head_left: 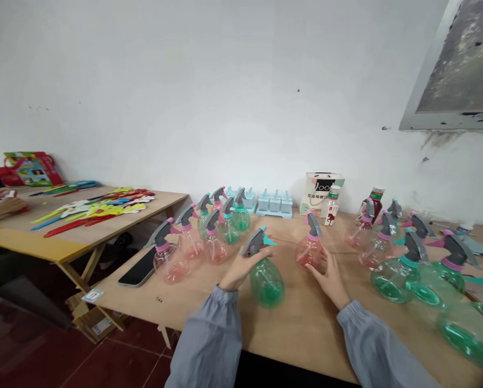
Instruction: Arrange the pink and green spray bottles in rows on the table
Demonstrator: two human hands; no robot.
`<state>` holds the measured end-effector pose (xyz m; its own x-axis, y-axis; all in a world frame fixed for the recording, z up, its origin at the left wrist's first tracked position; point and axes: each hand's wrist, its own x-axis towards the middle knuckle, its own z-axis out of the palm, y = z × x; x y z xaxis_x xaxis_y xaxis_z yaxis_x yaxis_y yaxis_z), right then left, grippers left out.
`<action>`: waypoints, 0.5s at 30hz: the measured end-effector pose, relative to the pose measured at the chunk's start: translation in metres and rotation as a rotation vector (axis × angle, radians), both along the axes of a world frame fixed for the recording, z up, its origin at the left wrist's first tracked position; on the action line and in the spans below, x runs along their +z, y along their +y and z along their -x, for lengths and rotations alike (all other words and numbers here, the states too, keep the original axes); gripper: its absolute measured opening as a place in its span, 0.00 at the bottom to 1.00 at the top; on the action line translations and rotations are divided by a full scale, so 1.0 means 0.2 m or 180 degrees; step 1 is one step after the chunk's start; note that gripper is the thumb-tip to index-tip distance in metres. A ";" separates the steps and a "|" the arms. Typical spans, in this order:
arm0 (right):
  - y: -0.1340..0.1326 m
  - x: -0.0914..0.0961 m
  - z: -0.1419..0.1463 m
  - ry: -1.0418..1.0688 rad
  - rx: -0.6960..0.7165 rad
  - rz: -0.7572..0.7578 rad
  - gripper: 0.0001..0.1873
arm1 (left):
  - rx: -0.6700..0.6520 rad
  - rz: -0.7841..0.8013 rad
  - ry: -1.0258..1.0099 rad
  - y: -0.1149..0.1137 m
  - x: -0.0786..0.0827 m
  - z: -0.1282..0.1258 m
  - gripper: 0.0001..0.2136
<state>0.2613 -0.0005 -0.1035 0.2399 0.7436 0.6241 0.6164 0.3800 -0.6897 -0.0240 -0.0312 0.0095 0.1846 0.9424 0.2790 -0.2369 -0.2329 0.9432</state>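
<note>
My left hand [243, 265] is wrapped round the neck of a green spray bottle [267, 284], below its grey and turquoise trigger head. That bottle is tilted and slightly blurred near the table's front. Fingers and thumb of my right hand [329, 274] grip the side of a pink spray bottle [306, 252], which stands upright with a grey and pink head. On the left, a group of pink and green spray bottles [216, 249] stands together. More spray bottles [392, 280] are on the right, and a green bottle body [466, 337] without a visible head lies nearest the corner.
A black phone [138, 267] lies at the table's left edge. Behind are light blue popsicle molds [274, 205], a paper bag [312, 194] and two labelled bottles. On another table [19, 242] lie colourful flat pieces [99, 210], with another person's hands [2, 205] beyond.
</note>
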 end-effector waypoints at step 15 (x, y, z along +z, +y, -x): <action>-0.01 0.00 -0.01 -0.0102 0.0052 0.0007 0.44 | 0.3306 -0.1120 0.1280 -0.03 -0.11 0.61 0.22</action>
<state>0.2625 -0.0019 -0.1039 0.2078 0.7487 0.6294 0.6319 0.3885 -0.6707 -0.1464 -0.0369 -0.0129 -0.4951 0.5745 0.6517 0.5222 -0.4028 0.7517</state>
